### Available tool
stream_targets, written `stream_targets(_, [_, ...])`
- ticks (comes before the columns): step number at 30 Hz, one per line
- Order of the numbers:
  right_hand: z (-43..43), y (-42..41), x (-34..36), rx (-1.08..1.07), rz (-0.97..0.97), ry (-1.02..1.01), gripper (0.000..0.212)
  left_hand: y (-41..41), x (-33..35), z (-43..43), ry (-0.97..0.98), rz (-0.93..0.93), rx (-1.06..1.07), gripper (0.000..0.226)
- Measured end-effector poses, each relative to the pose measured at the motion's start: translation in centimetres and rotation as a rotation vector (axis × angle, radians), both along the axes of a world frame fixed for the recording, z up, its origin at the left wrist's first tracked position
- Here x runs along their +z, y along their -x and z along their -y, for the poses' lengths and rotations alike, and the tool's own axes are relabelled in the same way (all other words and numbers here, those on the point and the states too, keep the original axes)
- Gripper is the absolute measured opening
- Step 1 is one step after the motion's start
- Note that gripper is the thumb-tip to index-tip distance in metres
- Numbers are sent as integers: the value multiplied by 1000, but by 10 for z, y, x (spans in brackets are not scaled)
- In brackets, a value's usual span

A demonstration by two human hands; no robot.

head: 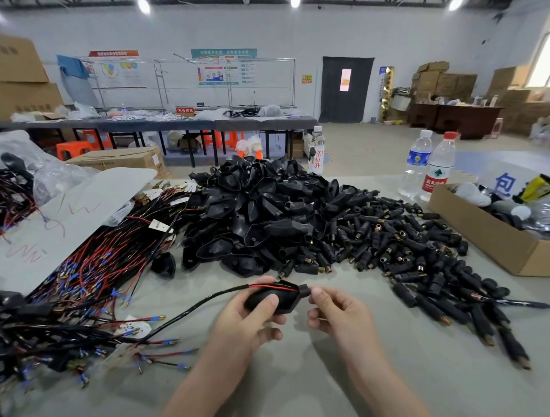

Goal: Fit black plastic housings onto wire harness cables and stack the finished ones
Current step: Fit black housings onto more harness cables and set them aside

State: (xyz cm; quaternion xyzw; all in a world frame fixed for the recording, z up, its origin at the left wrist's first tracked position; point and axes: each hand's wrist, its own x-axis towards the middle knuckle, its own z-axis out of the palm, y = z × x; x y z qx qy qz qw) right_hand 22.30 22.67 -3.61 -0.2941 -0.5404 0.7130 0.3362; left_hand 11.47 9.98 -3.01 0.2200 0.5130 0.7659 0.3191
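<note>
Holding housing (287,297), left hand (247,323) fingers (269,301) curled round it | right hand (337,312) fingers (316,291) pinching its neck | open table (297,375) nearside

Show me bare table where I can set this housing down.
Bare table lies at the near edge, between the right hand and the black connectors, and between the left hand and the wire harnesses. Farther back, the housing pile crowds the middle.

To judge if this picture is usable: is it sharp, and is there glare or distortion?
Head view: the left hand, right hand and black housing are sharp; the wide lens curves the far wall; ceiling lamps glare white at the top; shadows are soft; far posters are too small to read.
</note>
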Motion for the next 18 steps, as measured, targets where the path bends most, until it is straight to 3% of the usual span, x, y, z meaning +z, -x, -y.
stream_targets(3, [-3, 0, 1, -57, -29, 2, 13, 7, 3, 1, -66, 233, -8, 36])
stream_targets(6, [-11, -3, 1, -108, -61, 20, 16, 13, 5, 5, -111, 327, 11, 26])
stream_targets(18, [-36, -20, 4, -291, -152, 68, 10, 18, 8, 7, -75, 351, 65, 37])
